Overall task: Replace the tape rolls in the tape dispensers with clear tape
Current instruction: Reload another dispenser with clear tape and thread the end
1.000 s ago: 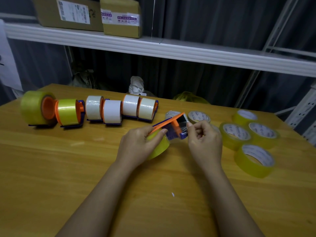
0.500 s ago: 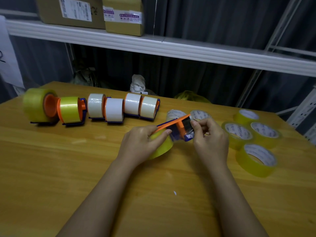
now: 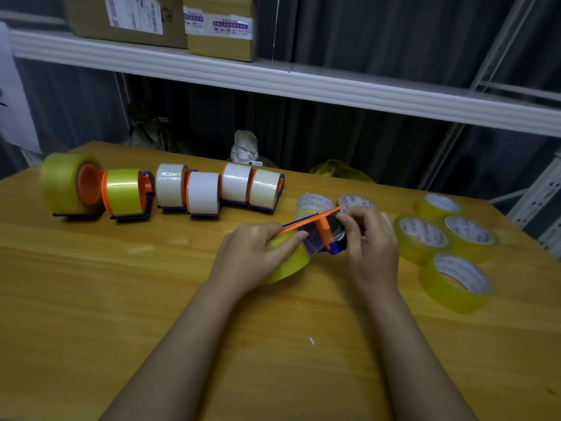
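Both bare forearms are reaching forward over the table, converging. The left hand [image 3: 255, 253] is curling around a dispenser, thumb stretching rightward, while the right hand [image 3: 372, 241] is pinching at its front end (fingertips bunched together).

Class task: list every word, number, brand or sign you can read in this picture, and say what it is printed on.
Nothing can be read for certain.
Left cardboard box: white shipping label, print too small.
Right cardboard box: purple-and-white label, blurred.
Loose tape rolls: blue ring print on the white cores, blurred.
Small tag at the table's far edge: too small.
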Available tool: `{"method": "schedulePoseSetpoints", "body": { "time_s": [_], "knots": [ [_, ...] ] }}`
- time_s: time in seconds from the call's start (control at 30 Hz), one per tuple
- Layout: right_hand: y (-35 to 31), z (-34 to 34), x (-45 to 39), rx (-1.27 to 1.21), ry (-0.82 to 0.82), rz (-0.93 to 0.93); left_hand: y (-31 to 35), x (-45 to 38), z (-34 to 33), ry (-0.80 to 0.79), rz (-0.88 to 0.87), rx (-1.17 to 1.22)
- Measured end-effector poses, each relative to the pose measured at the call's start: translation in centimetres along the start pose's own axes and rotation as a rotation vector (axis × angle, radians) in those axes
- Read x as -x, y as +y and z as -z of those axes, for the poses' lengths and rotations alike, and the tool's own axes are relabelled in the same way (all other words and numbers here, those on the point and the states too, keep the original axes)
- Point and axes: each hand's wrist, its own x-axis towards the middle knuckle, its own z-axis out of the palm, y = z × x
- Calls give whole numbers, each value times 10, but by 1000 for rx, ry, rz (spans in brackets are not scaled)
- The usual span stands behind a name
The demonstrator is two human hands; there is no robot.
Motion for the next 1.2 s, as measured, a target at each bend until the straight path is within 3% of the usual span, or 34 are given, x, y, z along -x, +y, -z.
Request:
{"method": "schedulePoseSetpoints", "body": {
  "time_s": [0.33, 0.63, 0.83, 1.2],
  "knots": [
    [0, -1, -2, 20, 35, 49, -2, -2, -1, -4, 47, 77],
    [-4, -1, -1, -64, 64, -61, -4, -3, -3, 12, 126, 138],
    [-10, -2, 1, 17, 72, -1, -1, -2, -2, -1, 133, 149],
    [-8, 3, -3, -56, 38, -181, 2, -1, 4, -187, 171, 301]
  ]
}}
